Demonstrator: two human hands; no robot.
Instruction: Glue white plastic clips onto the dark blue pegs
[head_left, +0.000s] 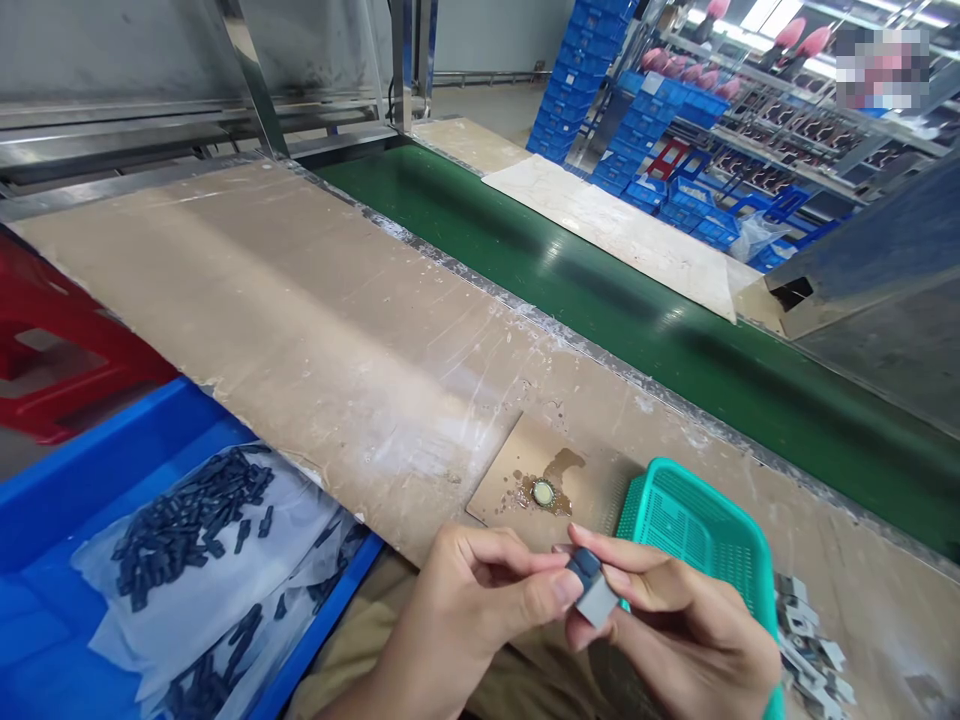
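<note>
My left hand [480,610] pinches a small dark blue-black plastic piece [584,566] between thumb and fingers. A light grey, box-shaped piece [598,602] is in the grip of my right hand [682,615]. The two pieces meet, the dark one against the end of the grey one; whether one sits inside the other I cannot tell. Just beyond my hands, a small round cap [543,493] with pale contents lies on a square of cardboard [504,470], with wet brown stains around it. A green plastic basket [757,545] stands beside my right hand.
At lower left, a blue bin [37,500] holds many dark pieces [187,520] on white sheets. Loose grey pieces [814,650] lie right of the basket. A green conveyor belt [510,260] runs behind the worktop [300,300]. Blue crates [577,80] are stacked at the back.
</note>
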